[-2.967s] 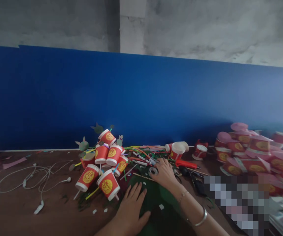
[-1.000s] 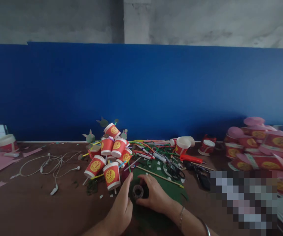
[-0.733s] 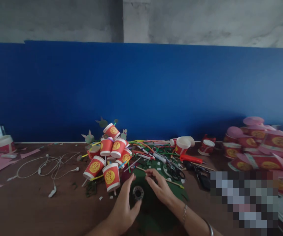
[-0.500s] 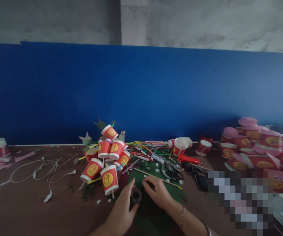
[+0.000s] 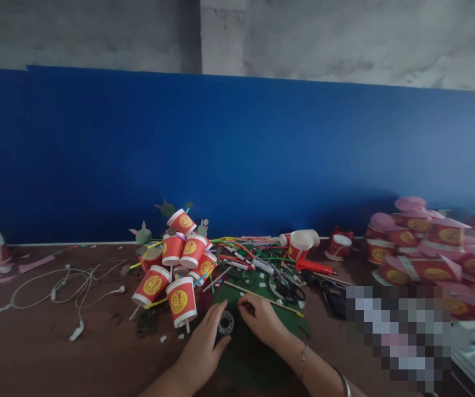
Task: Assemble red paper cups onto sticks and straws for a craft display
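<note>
My left hand (image 5: 206, 342) curls around a small dark ring-shaped roll (image 5: 226, 323), thumb below it and fingers on its left side. Just to the right, my right hand (image 5: 262, 320) is closed with thumb and index finger pinched together; what they hold, if anything, is too small to make out. Both hands are over a dark green sheet (image 5: 254, 358) on the brown table. Left of them stands a pile of red and white paper cups (image 5: 182, 300) with coloured straws and green rabbit-shaped cutouts.
White earphones (image 5: 77, 330) and pink paper (image 5: 37, 264) lie at the left. Behind my hands are scissors (image 5: 289, 289), markers, green scraps and a thin stick. A red glue gun (image 5: 316, 268) is at centre right. Pink-topped cups (image 5: 444, 234) are piled at the far right, behind a blurred patch.
The whole view has shifted slightly. The ring-shaped roll now shows its face more clearly beside my left hand. My right hand keeps its pinch.
</note>
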Demonstrator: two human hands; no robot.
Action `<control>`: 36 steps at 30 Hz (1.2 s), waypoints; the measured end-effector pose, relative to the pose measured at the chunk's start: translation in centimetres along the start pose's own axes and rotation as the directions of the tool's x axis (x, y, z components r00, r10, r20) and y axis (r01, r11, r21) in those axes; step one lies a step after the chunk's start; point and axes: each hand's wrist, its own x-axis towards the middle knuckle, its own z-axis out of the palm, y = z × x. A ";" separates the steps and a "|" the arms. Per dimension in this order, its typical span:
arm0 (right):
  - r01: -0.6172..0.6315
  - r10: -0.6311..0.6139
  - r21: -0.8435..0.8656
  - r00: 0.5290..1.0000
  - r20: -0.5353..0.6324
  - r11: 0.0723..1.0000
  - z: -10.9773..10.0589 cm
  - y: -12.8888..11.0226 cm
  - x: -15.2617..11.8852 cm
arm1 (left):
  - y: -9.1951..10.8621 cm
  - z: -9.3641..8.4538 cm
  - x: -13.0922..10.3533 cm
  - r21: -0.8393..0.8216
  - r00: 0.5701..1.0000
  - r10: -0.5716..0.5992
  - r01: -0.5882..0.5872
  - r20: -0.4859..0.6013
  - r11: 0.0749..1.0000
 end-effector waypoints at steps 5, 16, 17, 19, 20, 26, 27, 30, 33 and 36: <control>-0.023 0.023 -0.016 1.000 0.012 1.000 0.1 0.0 0.0 | 0.1 -0.5 0.5 0.011 0.999 0.038 -0.038 0.010 0.999; 0.020 -0.022 -0.056 0.999 -0.025 0.998 0.3 0.5 0.1 | 0.3 -0.2 1.3 0.210 0.991 0.113 -0.126 0.073 0.970; 0.018 -0.019 -0.054 1.000 -0.022 0.998 0.3 0.4 0.1 | 0.4 -0.2 1.3 0.222 0.990 0.118 -0.131 0.074 0.966; 0.014 -0.015 -0.042 1.000 -0.012 0.999 0.1 0.4 0.1 | 0.6 -0.3 1.3 0.225 0.990 0.119 -0.133 0.075 0.965; 0.011 -0.011 -0.036 1.000 -0.008 0.999 0.1 0.4 0.2 | 0.6 -0.3 1.2 0.220 0.991 0.113 -0.126 0.070 0.967; 0.012 -0.012 0.010 1.000 -0.022 1.000 -0.1 0.4 0.2 | 0.9 -0.6 0.7 0.179 0.998 0.040 -0.047 0.041 0.983; 0.017 -0.017 0.012 1.000 -0.023 1.000 -0.1 0.4 0.2 | 0.9 -0.7 0.7 0.163 0.999 0.033 -0.039 0.043 0.986; 0.024 -0.024 -0.007 0.999 -0.031 1.000 -0.4 0.3 0.4 | 1.1 -0.7 0.9 0.139 0.996 -0.005 -0.007 0.087 0.990; 0.055 -0.064 -0.154 0.997 -0.052 0.987 -1.0 -0.1 2.1 | 1.0 -0.7 1.2 0.148 0.992 -0.059 0.043 0.108 0.988; 0.066 -0.081 -0.322 0.996 -0.033 0.944 -1.5 -0.4 5.5 | 1.1 -0.7 1.5 0.139 0.993 -0.078 0.064 0.092 0.988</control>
